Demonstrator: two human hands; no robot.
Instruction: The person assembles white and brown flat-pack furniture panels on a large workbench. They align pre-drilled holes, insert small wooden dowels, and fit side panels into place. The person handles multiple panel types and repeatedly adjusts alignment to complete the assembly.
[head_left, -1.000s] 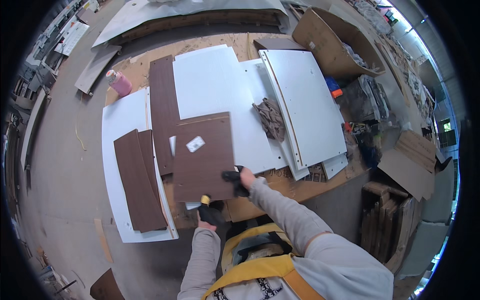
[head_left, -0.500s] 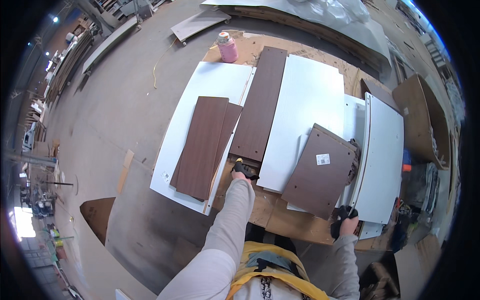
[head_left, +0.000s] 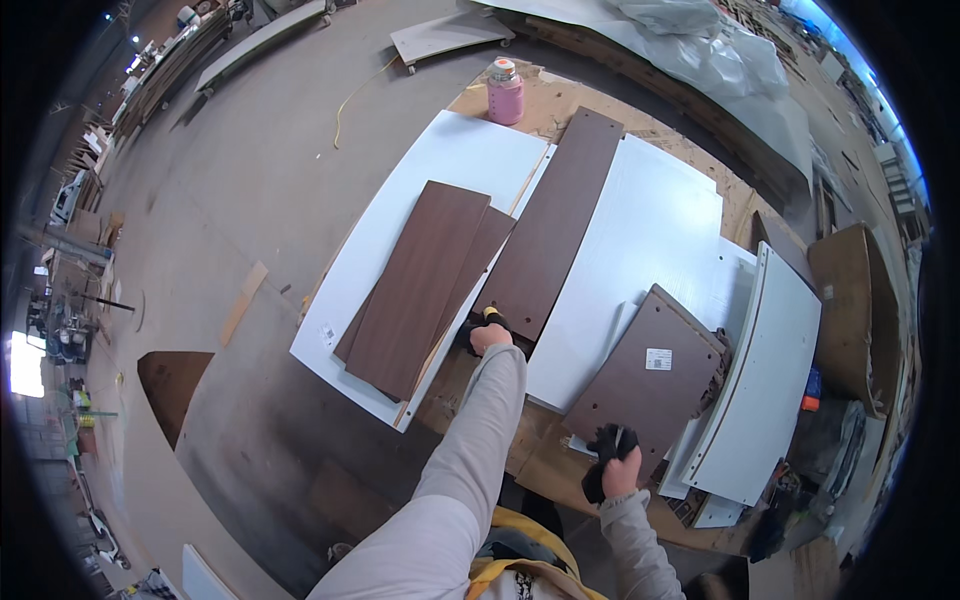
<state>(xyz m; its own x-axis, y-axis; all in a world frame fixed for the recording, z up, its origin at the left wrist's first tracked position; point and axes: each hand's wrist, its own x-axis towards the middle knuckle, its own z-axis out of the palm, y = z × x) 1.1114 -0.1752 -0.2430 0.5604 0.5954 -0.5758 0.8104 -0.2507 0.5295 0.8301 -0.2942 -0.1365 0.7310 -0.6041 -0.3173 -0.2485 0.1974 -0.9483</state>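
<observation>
My left hand [head_left: 488, 332], in a black glove, is closed at the near end of a long brown board [head_left: 550, 220], its fingers on the board's edge. A small yellow patch shows at its fingertips; I cannot tell whether it is glove or object. My right hand [head_left: 612, 464], also gloved in black, is closed above the near edge of a brown panel [head_left: 650, 375] with a white label. Something small and greyish shows at its fingers, too little to name. Between the two brown pieces lies a wide white panel [head_left: 625, 260].
Brown boards [head_left: 425, 290] lie stacked on another white panel [head_left: 400, 180] at left. A pink bottle [head_left: 505, 95] stands at the table's far edge. At right are a white panel with holes [head_left: 760, 380] and an open cardboard box [head_left: 850, 310]. A wheeled dolly [head_left: 450, 38] stands beyond.
My right hand has moved left, from the right-hand white panel's near corner to the labelled brown panel. My left hand stays at the long board's end. The whole view has turned slightly.
</observation>
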